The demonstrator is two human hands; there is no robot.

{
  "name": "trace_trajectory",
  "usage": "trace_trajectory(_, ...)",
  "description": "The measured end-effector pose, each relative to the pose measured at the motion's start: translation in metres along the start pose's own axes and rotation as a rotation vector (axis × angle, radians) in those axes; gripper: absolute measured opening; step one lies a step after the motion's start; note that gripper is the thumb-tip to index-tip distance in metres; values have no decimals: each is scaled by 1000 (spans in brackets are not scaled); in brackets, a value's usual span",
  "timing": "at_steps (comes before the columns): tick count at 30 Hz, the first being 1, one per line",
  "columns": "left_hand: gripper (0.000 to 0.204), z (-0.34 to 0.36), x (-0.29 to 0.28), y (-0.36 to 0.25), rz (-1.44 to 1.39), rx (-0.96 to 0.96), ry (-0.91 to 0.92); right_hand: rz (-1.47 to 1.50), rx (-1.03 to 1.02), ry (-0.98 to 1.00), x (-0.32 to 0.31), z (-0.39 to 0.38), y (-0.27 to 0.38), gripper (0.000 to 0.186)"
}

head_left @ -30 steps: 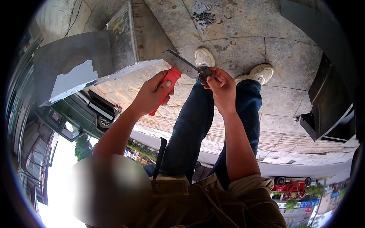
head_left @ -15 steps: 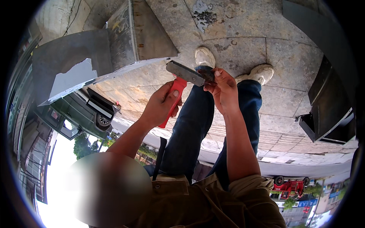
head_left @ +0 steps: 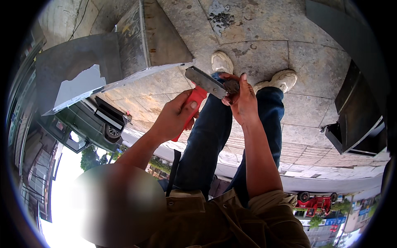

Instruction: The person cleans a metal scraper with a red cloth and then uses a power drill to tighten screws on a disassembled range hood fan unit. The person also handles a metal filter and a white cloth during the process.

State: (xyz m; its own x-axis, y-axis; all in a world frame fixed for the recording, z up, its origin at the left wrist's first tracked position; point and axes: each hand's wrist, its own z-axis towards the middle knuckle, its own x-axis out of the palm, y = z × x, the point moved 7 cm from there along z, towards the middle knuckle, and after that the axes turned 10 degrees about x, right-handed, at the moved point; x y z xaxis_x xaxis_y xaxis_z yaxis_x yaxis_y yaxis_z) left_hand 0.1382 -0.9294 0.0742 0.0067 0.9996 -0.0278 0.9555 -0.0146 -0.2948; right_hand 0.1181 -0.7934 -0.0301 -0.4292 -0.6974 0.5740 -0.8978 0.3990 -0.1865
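My left hand (head_left: 178, 115) is wrapped round a long red handle-like piece (head_left: 199, 94), held upright at a slant. My right hand (head_left: 242, 99) grips a dark, rounded metal piece (head_left: 230, 86), fingers curled about it. A flat grey metal blade (head_left: 206, 80) with a small fastener extends leftward from that piece, over the upper end of the red one; whether the two touch or are joined I cannot tell. Both hands are held above my legs and white shoes (head_left: 221, 63).
Bent metal sheets (head_left: 87, 53) with pale patches stand at left, dark metal pieces (head_left: 351, 115) at right. Wet dark debris (head_left: 221, 20) lies on the stone paving (head_left: 314, 62). A green vehicle (head_left: 82, 128) and a red one (head_left: 316, 204) are in the background.
The blade has turned from edge-on to showing its flat face. My left hand and the red piece have moved right and down, under the blade. My right hand's fingers have shifted their grip.
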Motion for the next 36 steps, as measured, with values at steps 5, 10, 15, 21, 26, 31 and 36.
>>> trace_trajectory(5,33,-6,15,1,-114,-81,-36,-41,-26,-9,-7,2,-2,49)
trace_trajectory(10,32,-2,27,-2,-127,-100,-81,-36,-24,-19,-9,4,-14,49)
trace_trajectory(15,33,-6,28,-1,-178,-117,-128,11,-77,5,-5,0,-6,50)
trace_trajectory(21,34,-10,31,5,-130,-87,-96,-20,-113,-59,-6,-2,1,49)
trace_trajectory(26,32,-9,36,8,-183,-123,-109,-12,-117,-7,-9,-1,1,46)
trace_trajectory(31,29,-8,43,11,-241,-124,-135,121,-123,13,-9,-1,-2,42)
trace_trajectory(36,29,-6,50,9,-253,-125,-151,201,-136,16,-10,-2,-4,39)
